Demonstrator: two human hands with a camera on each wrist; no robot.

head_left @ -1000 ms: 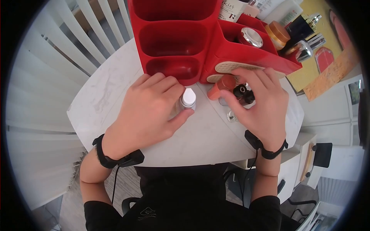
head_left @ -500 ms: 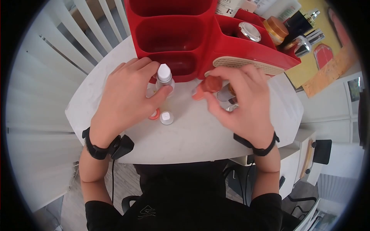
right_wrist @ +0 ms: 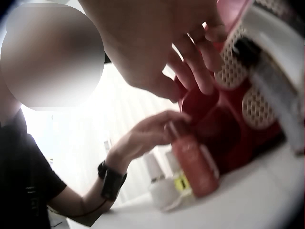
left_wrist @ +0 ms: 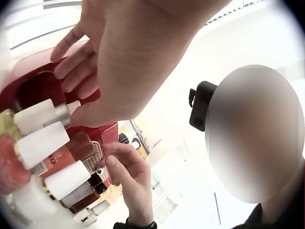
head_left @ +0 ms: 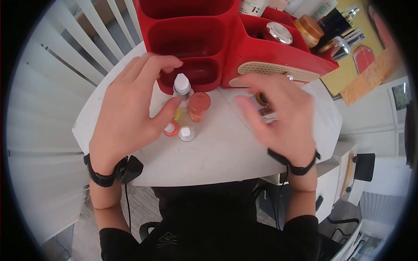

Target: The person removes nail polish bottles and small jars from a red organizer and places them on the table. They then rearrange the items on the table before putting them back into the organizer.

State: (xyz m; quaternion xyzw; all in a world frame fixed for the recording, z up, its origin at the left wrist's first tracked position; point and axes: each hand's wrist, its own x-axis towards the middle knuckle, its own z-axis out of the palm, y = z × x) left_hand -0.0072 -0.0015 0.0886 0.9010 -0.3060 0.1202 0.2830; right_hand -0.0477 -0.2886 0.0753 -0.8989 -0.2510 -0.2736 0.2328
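Note:
My left hand [head_left: 130, 108] is spread beside a group of small bottles, thumb apart from the fingers. Nearest it stands a bottle with a pointed white cap [head_left: 182, 82]. Just right of that stands a coral bottle with a brownish-red cap [head_left: 200, 104], upright and free of both hands. In front are a clear bottle with a white cap [head_left: 186, 133] and a red nail polish bottle [head_left: 171, 128]; white caps [left_wrist: 43, 145] line up in the left wrist view. My right hand [head_left: 285, 115], fingers loosely bent and gripping nothing, hovers over several small dark-capped bottles [head_left: 262, 99], partly hidden.
A red organizer [head_left: 187, 54] with open bins stands at the table's back. Its right part has woven-front drawers [head_left: 274, 71] and holds jars and bottles, including a silver-lidded jar [head_left: 279, 33]. White slatted blinds [head_left: 48, 108] hang left of the white table [head_left: 226, 161].
The coral bottle came left in my right hand and now stands among the white-capped bottles; that hand has released it and moved back right. My left hand shifted the pointed-cap bottle left, then let go.

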